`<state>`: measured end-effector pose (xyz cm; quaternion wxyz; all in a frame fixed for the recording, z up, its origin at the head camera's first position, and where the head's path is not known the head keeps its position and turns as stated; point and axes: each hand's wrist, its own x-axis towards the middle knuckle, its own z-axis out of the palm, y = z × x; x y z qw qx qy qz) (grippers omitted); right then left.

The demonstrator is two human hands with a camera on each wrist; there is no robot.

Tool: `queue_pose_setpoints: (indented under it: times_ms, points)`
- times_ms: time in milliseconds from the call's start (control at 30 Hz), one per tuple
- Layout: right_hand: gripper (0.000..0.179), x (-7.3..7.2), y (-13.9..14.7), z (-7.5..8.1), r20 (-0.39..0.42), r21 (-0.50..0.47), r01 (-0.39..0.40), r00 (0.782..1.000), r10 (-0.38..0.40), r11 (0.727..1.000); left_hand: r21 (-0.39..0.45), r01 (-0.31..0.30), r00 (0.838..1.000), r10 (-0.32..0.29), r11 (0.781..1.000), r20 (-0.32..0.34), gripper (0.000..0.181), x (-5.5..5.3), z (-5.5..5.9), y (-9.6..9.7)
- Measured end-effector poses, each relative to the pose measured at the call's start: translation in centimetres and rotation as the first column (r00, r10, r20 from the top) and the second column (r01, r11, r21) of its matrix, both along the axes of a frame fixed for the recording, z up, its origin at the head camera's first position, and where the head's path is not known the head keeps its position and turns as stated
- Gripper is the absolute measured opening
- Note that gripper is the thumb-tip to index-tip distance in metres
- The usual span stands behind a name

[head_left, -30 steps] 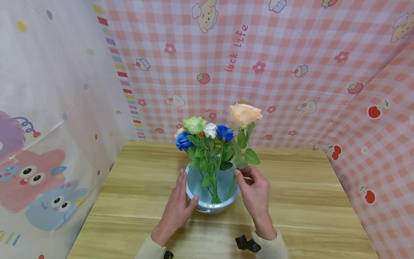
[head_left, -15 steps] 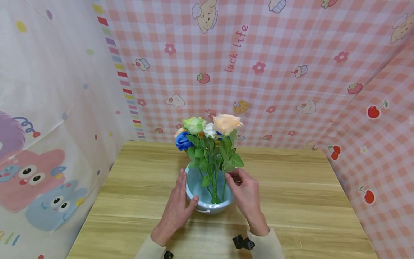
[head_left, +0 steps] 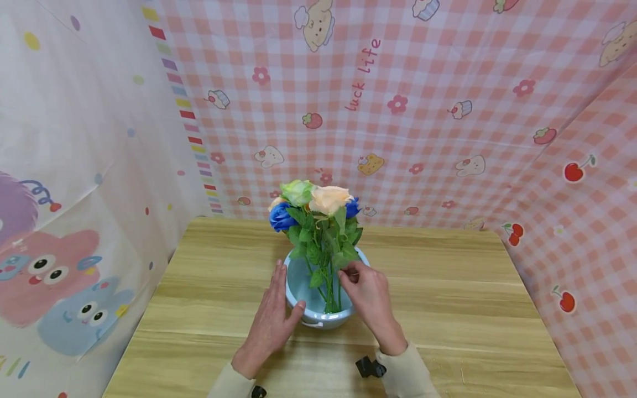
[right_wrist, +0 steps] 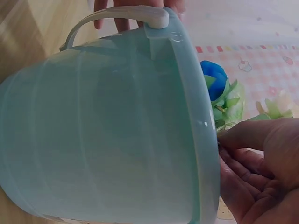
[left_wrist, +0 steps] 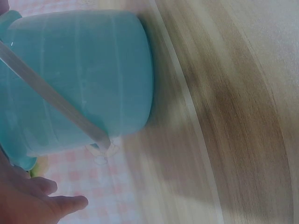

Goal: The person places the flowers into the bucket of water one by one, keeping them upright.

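A light blue bucket (head_left: 325, 319) stands on the table with several artificial roses in it. My right hand (head_left: 370, 293) pinches the stem of a peach rose (head_left: 330, 200) over the bucket's right rim; its lower stem is inside the bucket. Flat against the left side of the rim rests my left hand (head_left: 271, 309), fingers straight. Around the peach rose are a green rose (head_left: 297, 193), a blue rose (head_left: 282, 216) at left and another blue bloom (head_left: 353, 208) at right. In the right wrist view the bucket wall (right_wrist: 117, 126) hides most of the stems.
The bucket's handle (left_wrist: 56, 98) hangs down its side in the left wrist view. Under everything lies a wood-grain table (head_left: 463, 298). A pink checked cloth (head_left: 438, 138) hangs behind it, and a white printed cloth (head_left: 99, 138) hangs at left.
My right hand has moved left with the peach rose, from right of the bucket to among the other flowers. The bloom now covers the white rose. My left hand has stayed in place.
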<state>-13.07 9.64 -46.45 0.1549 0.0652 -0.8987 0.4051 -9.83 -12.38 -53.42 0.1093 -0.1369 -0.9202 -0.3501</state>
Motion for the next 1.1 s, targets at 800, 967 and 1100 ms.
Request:
queue_pose_setpoints:
  times_ms: [800,967,1100]
  points:
    - [0.003,-2.1,-1.8,-0.7,0.062,0.216,-0.064,0.997,0.052,0.974,-0.001,0.009,1.000,-0.009,1.000,-0.005,0.085,0.0,0.0,-0.1]
    - [0.005,-2.2,-2.0,-0.8,0.077,0.238,-0.073,0.995,0.056,0.968,0.003,0.008,1.000,-0.008,1.000,-0.005,0.085,0.0,-0.1,-0.1]
    - [0.005,-2.1,-2.0,-0.8,0.088,0.253,-0.077,0.995,0.056,0.964,0.003,0.008,1.000,-0.008,1.000,-0.001,0.085,0.0,0.0,-0.1]
